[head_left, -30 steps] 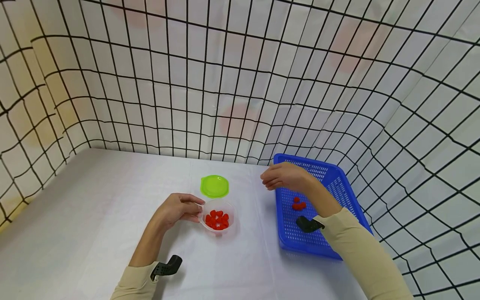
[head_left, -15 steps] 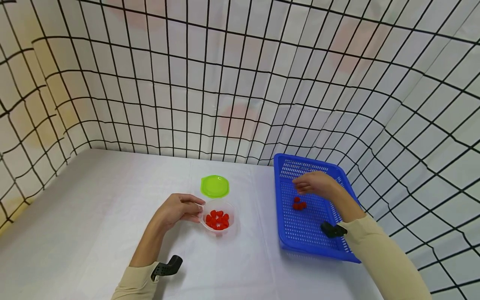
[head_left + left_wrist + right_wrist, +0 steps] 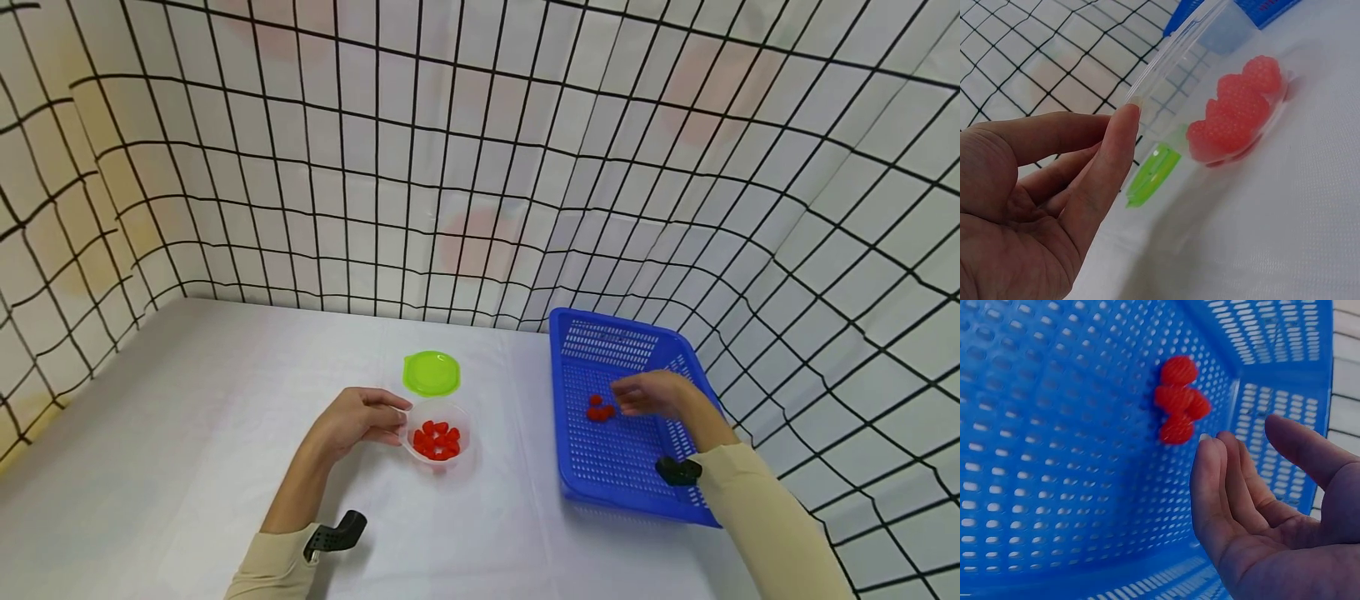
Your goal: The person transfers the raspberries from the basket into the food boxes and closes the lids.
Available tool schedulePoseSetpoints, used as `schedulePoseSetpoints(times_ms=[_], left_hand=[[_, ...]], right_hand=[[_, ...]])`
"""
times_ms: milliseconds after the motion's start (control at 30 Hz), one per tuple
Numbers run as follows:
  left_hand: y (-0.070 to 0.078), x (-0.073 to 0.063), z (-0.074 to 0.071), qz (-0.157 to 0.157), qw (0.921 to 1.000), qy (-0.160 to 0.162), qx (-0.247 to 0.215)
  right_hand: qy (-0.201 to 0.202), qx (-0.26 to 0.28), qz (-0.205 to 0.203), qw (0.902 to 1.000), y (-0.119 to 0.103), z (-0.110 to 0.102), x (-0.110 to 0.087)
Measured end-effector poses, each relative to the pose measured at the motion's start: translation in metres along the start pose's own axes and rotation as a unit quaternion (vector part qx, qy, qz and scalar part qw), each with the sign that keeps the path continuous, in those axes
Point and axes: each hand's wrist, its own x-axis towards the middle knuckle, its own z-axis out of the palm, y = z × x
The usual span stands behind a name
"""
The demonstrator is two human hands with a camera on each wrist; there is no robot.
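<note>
My left hand (image 3: 356, 421) pinches the left rim of a clear plastic bowl (image 3: 463, 429) standing on the white cloth. In the left wrist view, several red raspberries (image 3: 1235, 112) show through its wall, thumb and fingers at the rim. My right hand (image 3: 654, 393) hovers inside the blue basket (image 3: 600, 471), its fingers relaxed and holding nothing. Just left of the fingertips several more raspberries (image 3: 599, 411) lie on the basket floor. Seen from the right wrist, these raspberries (image 3: 1177, 400) cluster together, apart from the thumb and fingers.
Behind the bowl lies a bright green lid (image 3: 431, 372), flat on the cloth. Black wire mesh (image 3: 450, 167) over white sheeting rises along the back and both sides. The basket's raised walls surround the right hand's fingers.
My right hand has moved right and down from over the basket's left edge to beside the raspberries inside. The left hand and bowl have stayed put.
</note>
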Motion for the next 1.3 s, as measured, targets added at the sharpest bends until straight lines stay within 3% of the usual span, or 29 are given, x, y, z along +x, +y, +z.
schedulePoseSetpoints(times_ms=[567,1300], left_hand=[[0.001,0.0,0.0,-0.001,1.0,-0.004,0.008],[0.0,0.001,-0.001,-0.004,1.0,0.005,0.004]], right_hand=[[0.004,0.034,0.058,0.9977,0.028,-0.007,0.014],[-0.007,0.032,0.079,0.9963,0.026,0.008,0.02]])
